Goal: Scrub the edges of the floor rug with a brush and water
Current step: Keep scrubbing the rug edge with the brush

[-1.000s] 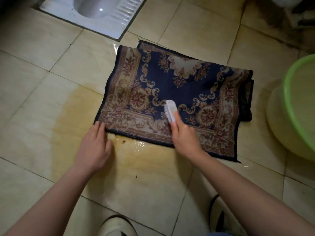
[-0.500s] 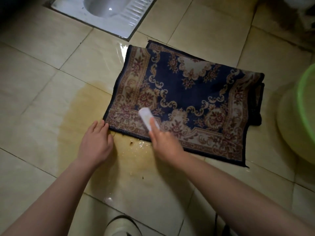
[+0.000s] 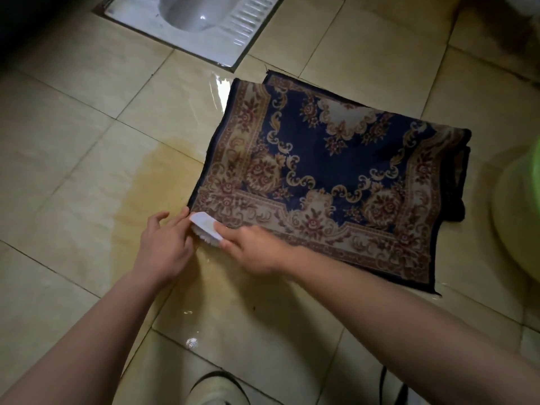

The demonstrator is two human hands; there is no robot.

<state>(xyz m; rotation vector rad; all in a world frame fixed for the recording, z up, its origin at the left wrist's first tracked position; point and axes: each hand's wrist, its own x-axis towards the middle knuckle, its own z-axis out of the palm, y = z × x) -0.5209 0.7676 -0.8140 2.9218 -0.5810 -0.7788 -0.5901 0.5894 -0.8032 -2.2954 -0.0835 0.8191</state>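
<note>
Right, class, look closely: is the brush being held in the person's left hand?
No, the right hand grips the brush at the rug's near corner, while the left hand rests beside it, holding nothing.

Left hand [image 3: 163, 247] and right hand [image 3: 254, 249] bare, forearms [image 3: 87, 331] bare too — a pale shoe [image 3: 216, 388] with dark trim below.

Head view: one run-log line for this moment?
rug: brush on near-left corner; right hand: grips brush; left hand: touches that corner; floor: brownish puddle
</note>
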